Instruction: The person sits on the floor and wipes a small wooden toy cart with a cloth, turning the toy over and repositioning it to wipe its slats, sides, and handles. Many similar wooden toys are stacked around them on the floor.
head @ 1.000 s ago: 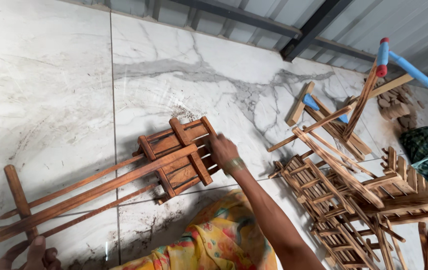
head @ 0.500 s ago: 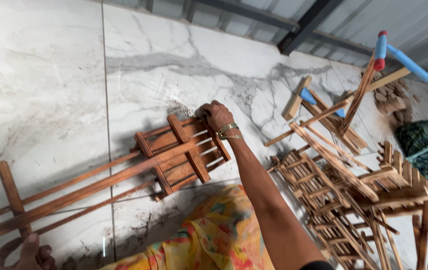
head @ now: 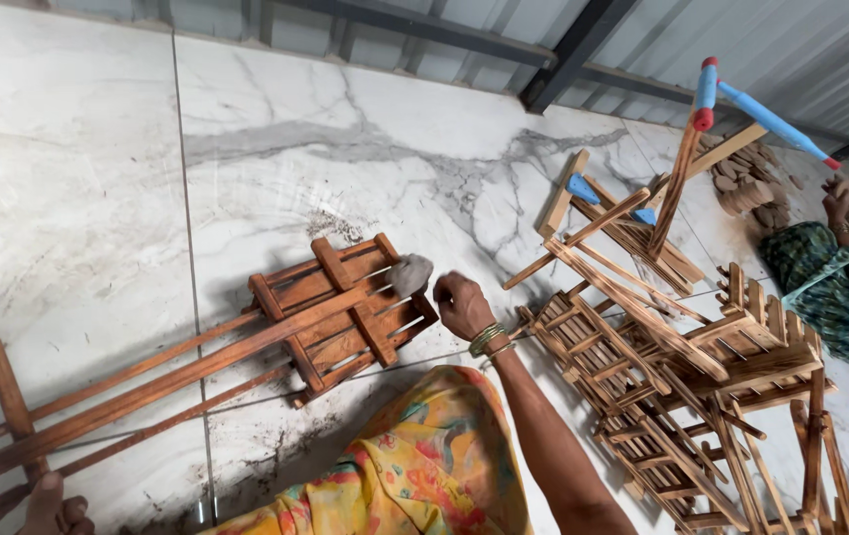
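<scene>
Right hand: the right hand [head: 462, 303] is seen curled into a loose fist just beside a grey rag [head: 409, 273]; whether the rag is held in the grip cannot be told.
Left hand: the left hand [head: 46, 505] is closed around the lower end of the long wooden frame [head: 246, 342], at the bottom left edge of the floor.
Frame: it is laid flat on the white marble floor [head: 295, 149], its slatted end pointed toward the middle, its crossbar end at the left.
Rag: it is rested on the upper right corner of the slatted end.
Surroundings: a stack of wooden racks [head: 682, 386] is piled just right of the right forearm; a wooden stand with blue and red tips [head: 687, 168] is propped behind it.
Other person: a hand and green garment [head: 841, 267] are seen at the right edge, near small wood pieces [head: 746, 188].
</scene>
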